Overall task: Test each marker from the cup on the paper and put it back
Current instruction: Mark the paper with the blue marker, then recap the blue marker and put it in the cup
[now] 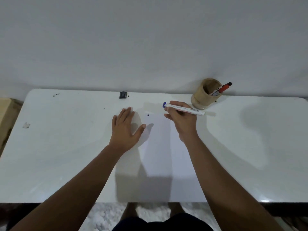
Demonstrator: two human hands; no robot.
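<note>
A white sheet of paper (160,147) lies on the white table (66,147), taped along its far edge, with a few small dark marks (147,115) near its top left corner. My right hand (181,120) grips a white marker with a blue end (183,109), held nearly level above the paper's far edge, blue end pointing left. My left hand (127,129) rests flat with fingers spread, at the paper's left edge. A tan cup (205,95) stands at the back right with a red-capped marker (223,88) leaning in it.
A small black object (123,94) sits at the table's far edge against the grey wall. A scrap of tape (26,125) lies on the left part of the table. A wooden surface (6,114) adjoins the table's left side.
</note>
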